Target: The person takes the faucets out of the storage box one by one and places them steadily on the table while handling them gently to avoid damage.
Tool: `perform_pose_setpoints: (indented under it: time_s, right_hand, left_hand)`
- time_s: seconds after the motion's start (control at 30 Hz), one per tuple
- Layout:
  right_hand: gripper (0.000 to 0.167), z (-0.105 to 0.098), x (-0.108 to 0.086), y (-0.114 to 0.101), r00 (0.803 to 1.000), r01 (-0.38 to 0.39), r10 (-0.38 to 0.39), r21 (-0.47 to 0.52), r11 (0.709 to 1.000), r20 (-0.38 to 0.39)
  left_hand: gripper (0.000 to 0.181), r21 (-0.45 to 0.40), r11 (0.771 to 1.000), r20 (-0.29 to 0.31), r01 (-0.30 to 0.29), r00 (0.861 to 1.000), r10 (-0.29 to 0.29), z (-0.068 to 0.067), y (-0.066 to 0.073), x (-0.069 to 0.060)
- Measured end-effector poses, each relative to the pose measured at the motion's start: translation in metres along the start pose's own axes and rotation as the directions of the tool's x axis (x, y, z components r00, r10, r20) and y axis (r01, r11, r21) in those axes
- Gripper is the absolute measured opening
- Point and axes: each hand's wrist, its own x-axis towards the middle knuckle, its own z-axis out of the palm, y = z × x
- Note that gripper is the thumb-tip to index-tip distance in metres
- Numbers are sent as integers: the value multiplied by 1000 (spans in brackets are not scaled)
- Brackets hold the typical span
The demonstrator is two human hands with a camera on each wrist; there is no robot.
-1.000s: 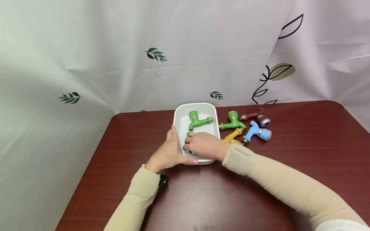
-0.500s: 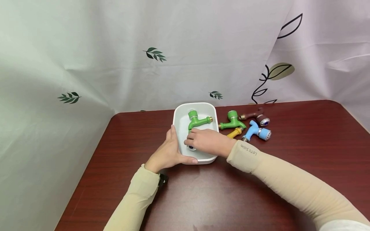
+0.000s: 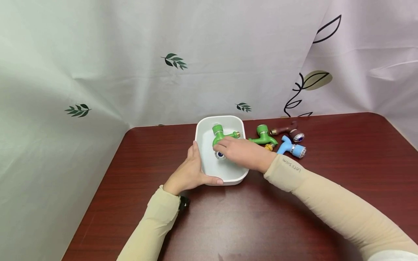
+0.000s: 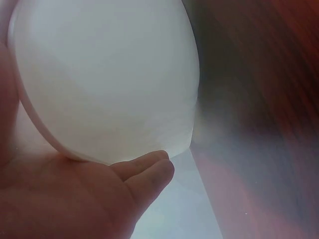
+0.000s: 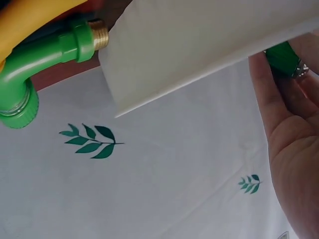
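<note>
- Grips a green-and-silver tap (image 5: 283, 59) with the right hand (image 3: 243, 152), fingers curled close about it; shows just its silver, blue-centred knob end in the head view — mostly hidden by the hand.
- Holds that tap inside the white tray (image 3: 225, 170), about midway between near and far ends; cannot tell whether touching the floor of it.
- Rests the left hand (image 3: 191, 170) against the tray's near left corner — thumb along the near side, fingers nearly straight along the left, spread well apart.
- Has another green tap (image 3: 218, 129) at the tray's far end, partly covered by the right fingers.
- Shows, right of the tray, a third green tap (image 3: 263, 137), a mostly hidden yellow tap (image 3: 269, 146), a blue tap (image 3: 291, 148) and, farther back, a brown tap (image 3: 289, 129).
- Ends in a reddish-brown table (image 3: 228, 224) and a leaf-printed cloth (image 3: 130, 54) beyond.
</note>
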Motion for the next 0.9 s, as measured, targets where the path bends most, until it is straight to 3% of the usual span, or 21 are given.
perform_pose_setpoints:
  time_s: [0.3,0.6,0.7,0.9]
  right_hand:
    - [36,-5,-7,7,996,-70,77,116,991,-55]
    - [48,-9,-18,16,987,-20,37,111,994,-156]
    - [42,-11,-21,18,985,-34,50,102,994,-164]
    - [50,-18,-29,22,983,-87,105,119,989,-152]
  left_hand:
    - [156,-2,1000,2,6,1000,-6,1,-1,1]
    - [156,-28,999,7,17,1000,-16,1,-2,0]
    - [156,-23,1000,8,19,1000,-19,1,-1,1]
    - [157,-16,999,15,35,999,-34,1,-1,1]
